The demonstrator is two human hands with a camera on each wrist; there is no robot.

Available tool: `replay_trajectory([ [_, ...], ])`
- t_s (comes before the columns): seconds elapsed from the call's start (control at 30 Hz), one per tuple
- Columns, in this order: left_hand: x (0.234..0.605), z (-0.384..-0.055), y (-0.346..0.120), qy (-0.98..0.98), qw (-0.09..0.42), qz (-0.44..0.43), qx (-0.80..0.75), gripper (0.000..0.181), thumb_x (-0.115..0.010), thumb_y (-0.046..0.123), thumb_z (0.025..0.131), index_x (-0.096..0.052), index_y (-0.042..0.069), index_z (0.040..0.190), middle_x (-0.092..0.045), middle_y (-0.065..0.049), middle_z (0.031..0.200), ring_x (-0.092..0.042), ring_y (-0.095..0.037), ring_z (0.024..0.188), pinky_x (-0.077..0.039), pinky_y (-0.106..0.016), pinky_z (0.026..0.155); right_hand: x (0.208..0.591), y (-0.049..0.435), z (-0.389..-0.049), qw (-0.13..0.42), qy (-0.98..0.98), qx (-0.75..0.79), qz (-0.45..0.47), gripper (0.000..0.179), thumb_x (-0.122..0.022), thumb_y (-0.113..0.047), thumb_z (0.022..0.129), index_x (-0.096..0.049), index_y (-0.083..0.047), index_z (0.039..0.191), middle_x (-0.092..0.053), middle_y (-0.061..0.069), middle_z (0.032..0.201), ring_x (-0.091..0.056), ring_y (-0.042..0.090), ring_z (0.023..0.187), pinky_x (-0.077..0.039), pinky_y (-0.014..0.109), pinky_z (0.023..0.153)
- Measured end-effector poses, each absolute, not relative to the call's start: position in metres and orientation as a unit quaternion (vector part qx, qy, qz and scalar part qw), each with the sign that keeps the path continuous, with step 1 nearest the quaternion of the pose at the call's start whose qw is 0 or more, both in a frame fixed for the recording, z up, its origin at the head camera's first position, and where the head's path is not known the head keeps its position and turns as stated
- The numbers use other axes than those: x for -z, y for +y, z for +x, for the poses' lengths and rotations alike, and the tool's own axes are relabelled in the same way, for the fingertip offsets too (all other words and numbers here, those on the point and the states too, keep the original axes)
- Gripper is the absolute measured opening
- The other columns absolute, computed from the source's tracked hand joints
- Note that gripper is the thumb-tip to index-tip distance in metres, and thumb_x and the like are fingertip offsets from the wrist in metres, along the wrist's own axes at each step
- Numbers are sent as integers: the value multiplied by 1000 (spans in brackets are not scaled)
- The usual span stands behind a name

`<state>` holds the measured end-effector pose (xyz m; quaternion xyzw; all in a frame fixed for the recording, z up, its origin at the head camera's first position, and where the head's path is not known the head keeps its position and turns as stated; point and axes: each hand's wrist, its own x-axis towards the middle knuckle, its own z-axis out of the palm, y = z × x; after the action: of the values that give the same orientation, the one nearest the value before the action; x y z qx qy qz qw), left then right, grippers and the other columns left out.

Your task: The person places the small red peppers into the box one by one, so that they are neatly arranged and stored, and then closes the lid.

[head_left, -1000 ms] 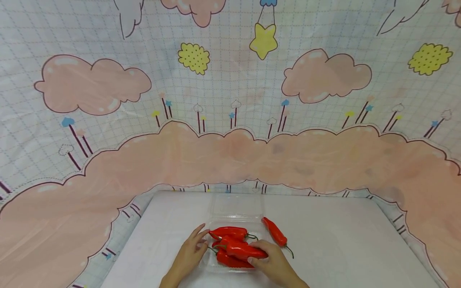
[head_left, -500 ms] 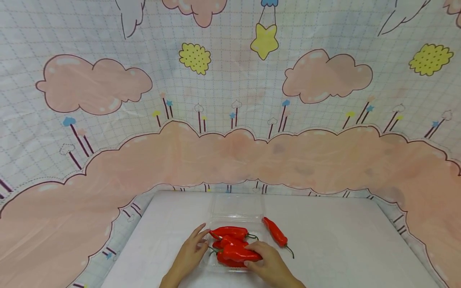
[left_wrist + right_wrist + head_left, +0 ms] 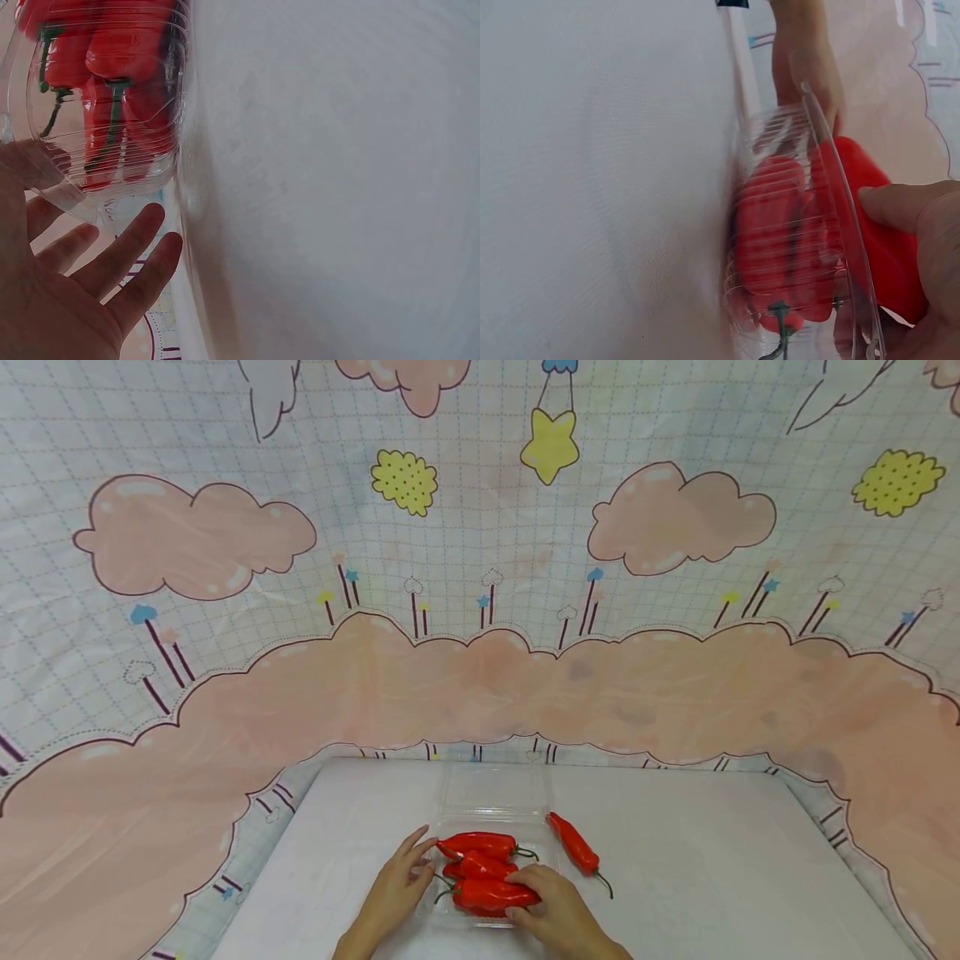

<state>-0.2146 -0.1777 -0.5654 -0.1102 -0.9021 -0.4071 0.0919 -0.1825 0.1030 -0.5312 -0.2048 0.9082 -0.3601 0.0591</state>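
A clear plastic clamshell box (image 3: 540, 832) lies on the white table with several red chili peppers (image 3: 477, 843) in it. My right hand (image 3: 558, 910) grips the near red chili pepper (image 3: 491, 892), its green stem pointing left, over the front of the box. In the right wrist view my thumb (image 3: 892, 206) presses on that chili pepper, which sits above the rim. My left hand (image 3: 396, 885) stands at the box's left end, several fingers straight and spread; in the left wrist view the thumb side is partly behind the clear plastic.
The box's clear lid (image 3: 495, 789) lies folded back, away from me. One more red chili pepper (image 3: 576, 846) lies on the table (image 3: 690, 860) right of the box. A patterned cloth (image 3: 480, 685) hangs behind the table.
My right hand has moved a little left and towards me with the chili pepper, which now lies more level over the near side of the box. The left hand has stayed put.
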Motion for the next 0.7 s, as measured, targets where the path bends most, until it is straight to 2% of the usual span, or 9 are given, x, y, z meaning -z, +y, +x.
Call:
replay_trajectory([
  [0.43, 565, -214, -177, -904, 92, -109, 403, 41, -65, 6, 91, -61, 6, 132, -48, -9, 149, -70, -18, 97, -57, -22, 76, 532, 100, -183, 77, 913, 351, -193, 40, -77, -41, 82, -65, -29, 119, -65, -9, 117, -58, 12, 104, -55, 41, 95],
  [0.7, 564, -213, -178, -905, 92, -109, 400, 41, -65, 7, 91, -61, 6, 131, -49, -9, 149, -70, -15, 96, -57, -22, 77, 531, 103, -183, 85, 901, 374, -204, 27, -73, -36, 87, -70, -26, 112, -65, -9, 114, -57, 11, 101, -57, 39, 92],
])
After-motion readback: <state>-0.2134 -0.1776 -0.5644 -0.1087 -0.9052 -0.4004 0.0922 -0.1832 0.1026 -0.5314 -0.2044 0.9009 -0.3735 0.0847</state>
